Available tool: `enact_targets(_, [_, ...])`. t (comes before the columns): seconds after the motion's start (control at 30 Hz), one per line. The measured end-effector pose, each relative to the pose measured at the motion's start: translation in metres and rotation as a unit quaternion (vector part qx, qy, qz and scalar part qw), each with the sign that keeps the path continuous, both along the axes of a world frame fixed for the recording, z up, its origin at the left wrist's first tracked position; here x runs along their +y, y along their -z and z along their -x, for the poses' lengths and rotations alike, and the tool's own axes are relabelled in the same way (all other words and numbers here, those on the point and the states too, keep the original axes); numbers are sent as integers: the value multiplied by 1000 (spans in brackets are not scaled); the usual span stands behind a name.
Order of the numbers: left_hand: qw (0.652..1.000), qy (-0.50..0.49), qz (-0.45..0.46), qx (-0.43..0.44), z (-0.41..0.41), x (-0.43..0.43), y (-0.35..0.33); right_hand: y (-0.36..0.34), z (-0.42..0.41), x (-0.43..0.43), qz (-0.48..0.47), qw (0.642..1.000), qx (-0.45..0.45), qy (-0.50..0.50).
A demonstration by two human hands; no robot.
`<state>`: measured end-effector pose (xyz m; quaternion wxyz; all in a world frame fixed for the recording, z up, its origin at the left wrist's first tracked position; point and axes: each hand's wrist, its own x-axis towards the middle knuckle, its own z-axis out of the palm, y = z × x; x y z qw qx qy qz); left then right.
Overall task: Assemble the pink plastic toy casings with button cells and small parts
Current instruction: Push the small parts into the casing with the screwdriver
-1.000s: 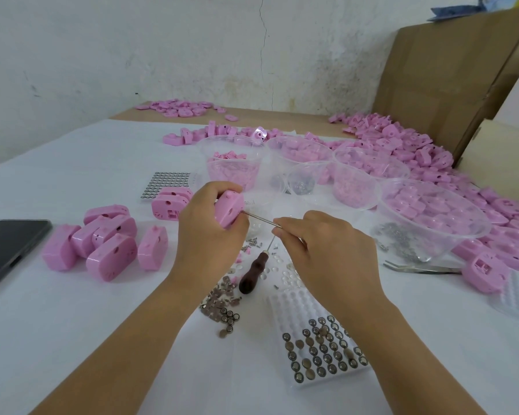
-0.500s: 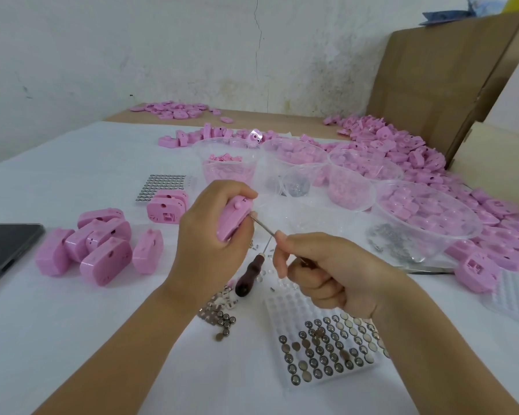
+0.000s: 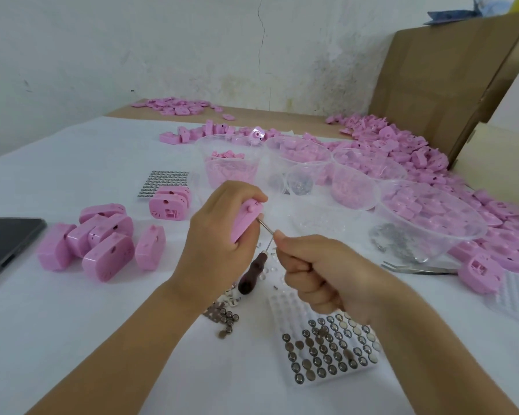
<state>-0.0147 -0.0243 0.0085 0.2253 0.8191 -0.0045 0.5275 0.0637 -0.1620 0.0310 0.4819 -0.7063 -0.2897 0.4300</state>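
My left hand [image 3: 219, 235] grips a pink toy casing [image 3: 246, 220] above the white table. My right hand [image 3: 318, 271] is curled round a thin metal tool [image 3: 267, 229], and the tool's tip touches the casing's right side. A dark-handled screwdriver [image 3: 250, 274] lies on the table between my hands. Below it sit loose button cells [image 3: 225, 319] and a clear blister tray of button cells [image 3: 327, 348]. Several closed pink casings [image 3: 99, 244] are grouped on the left.
Clear plastic bowls [image 3: 429, 211] of pink parts and screws stand behind my hands. A long heap of pink casings [image 3: 432, 163] runs along the right. Tweezers [image 3: 417, 268] lie at the right. A black phone [image 3: 3, 244] rests at the left edge. Cardboard boxes [image 3: 450, 79] stand back right.
My right hand has drawn back toward me and curled into a fist round the thin tool. My left hand has tilted the casing more upright.
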Motion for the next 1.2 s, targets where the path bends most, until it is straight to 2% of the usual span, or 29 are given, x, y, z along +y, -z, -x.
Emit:
enact_targets(0.07, [1000,18,-13,-12,0,-2,-2,-9,-5,-8,25,991,121,-59])
enact_targets(0.13, [1000,12,-6,-11,0,-1,-1,-10,-5,-7,18,989,133,-56])
enact_targets(0.17, [1000,1,9,-1,0,0,0,-9,-3,-4,4,995,93,-34])
enact_targets(0.2, [999,-11,30,12,0,1,1,-7,2,0,-9,1000,6,-11])
enact_targets(0.23, [998,-22,53,23,-1,1,1,-3,6,5,-11,992,-128,13])
enact_targets(0.27, [996,-30,75,32,-1,2,1,2,10,8,5,955,-295,30])
enact_targets(0.3, [994,-35,92,39,-2,2,1,8,12,10,43,894,-445,37])
enact_targets(0.33, [993,-38,102,44,-3,1,1,11,14,12,95,825,-555,49])
enact_targets(0.37, [993,-38,106,47,-3,1,2,12,16,13,134,771,-619,57])
enact_targets(0.4, [993,-35,105,48,-3,1,2,13,16,13,144,755,-637,64])
enact_targets(0.43, [993,-31,102,51,-3,0,3,13,16,13,136,767,-623,67])
enact_targets(0.5, [995,-19,82,59,-2,0,4,13,13,12,89,840,-532,59])
enact_targets(0.53, [996,-13,69,58,-1,0,4,10,11,10,53,890,-449,56])
enact_targets(0.6, [998,-1,35,42,0,0,2,3,9,5,-1,978,-206,43])
enact_targets(0.63, [999,5,21,29,1,-1,1,1,7,2,-10,997,-66,22])
enact_targets(0.67, [1000,9,14,15,2,-1,0,-2,5,0,-13,998,54,0])
enact_targets(0.73, [1000,11,17,0,2,-1,-2,-7,4,-2,-17,982,183,-34])
enact_targets(0.8, [999,-1,36,3,2,0,-2,-6,6,1,-40,985,165,-23])
enact_targets(0.83, [999,-11,50,10,2,0,-1,-3,9,5,-53,996,75,-7])
enact_targets(0.87, [998,-20,64,20,1,0,-1,1,12,7,-52,995,-80,5])
enact_targets(0.9, [996,-29,74,31,1,0,-1,6,14,9,-27,960,-277,18])
enact_targets(0.93, [995,-38,81,43,0,0,0,12,15,10,19,892,-451,26])
enact_targets(0.97, [994,-45,85,51,-1,0,1,15,15,11,70,823,-562,37])
enact_targets(1.0, [994,-48,86,55,-1,0,2,16,15,12,105,777,-619,48])
enact_targets(1.03, [994,-48,78,55,-2,0,3,17,15,11,117,762,-635,58])
enact_targets(1.07, [996,-46,59,54,-2,0,3,17,15,11,117,769,-626,63])
enact_targets(1.1, [997,-43,32,51,-1,0,3,19,15,11,96,794,-597,66])
enact_targets(1.13, [998,-40,1,45,-1,-1,3,19,15,12,52,838,-538,72])
enact_targets(1.2, [999,-29,-37,25,0,0,2,13,14,12,-44,938,-335,77])
